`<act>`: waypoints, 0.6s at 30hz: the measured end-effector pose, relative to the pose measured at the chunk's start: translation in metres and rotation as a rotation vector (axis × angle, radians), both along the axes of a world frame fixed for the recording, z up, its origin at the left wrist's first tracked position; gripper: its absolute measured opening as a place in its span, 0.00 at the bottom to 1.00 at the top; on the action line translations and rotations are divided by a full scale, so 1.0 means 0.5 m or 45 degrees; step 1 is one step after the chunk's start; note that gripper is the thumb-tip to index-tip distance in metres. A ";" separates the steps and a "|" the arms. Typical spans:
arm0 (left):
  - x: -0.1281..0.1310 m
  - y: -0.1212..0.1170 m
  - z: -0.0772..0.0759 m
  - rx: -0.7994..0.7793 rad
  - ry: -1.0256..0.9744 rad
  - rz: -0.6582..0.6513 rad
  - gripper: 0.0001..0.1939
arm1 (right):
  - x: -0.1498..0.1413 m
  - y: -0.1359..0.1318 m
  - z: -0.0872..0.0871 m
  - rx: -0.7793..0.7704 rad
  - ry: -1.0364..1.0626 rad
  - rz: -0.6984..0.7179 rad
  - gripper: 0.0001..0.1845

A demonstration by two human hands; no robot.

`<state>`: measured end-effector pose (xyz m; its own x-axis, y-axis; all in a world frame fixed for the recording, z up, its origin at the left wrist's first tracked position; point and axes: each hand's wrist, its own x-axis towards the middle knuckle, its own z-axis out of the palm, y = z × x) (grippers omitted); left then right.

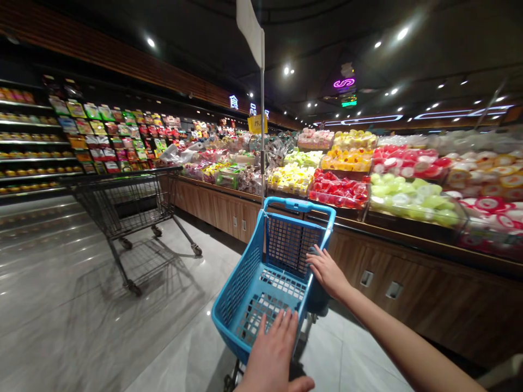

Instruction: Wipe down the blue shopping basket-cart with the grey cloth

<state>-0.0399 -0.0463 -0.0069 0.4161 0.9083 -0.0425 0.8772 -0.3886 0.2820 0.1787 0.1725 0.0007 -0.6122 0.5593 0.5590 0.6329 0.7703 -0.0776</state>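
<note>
Evidently, the blue basket trolley point(246, 267) stood directly before you on the pale floor point(175, 348), just short of the wood-fronted tabletop point(408, 275) stacked with wrapped sweets and cup goods. Your left hand point(272, 354) was held palm down over the near end, fingers straight and apart, closed on nothing; whether it touched the rim could not be told. Your right hand point(329, 272) lay at the right-hand rim, fingers extended and slightly bent — no firm grip was seen, and contact was likely but not certain.

As to handling, the shell appeared to be stiff moulded plastic, judged light for its bulk and hardly fragile. The smooth rim might have slipped a little under flat fingers; the wheels below suggested that it would roll readily. The soundest hold looked to be the crossbar point(297, 205) at the far end, with the thick side rims second.

In appearance, the trolley was bright blue, with perforated side walls, a slotted floor and a darker lattice panel beneath the crossbar. A slim pole point(262, 163) rose at its far left corner.
</note>
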 end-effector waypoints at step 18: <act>-0.077 -0.016 0.026 0.017 0.033 0.108 0.46 | -0.009 -0.071 0.014 -0.061 -0.099 0.154 0.15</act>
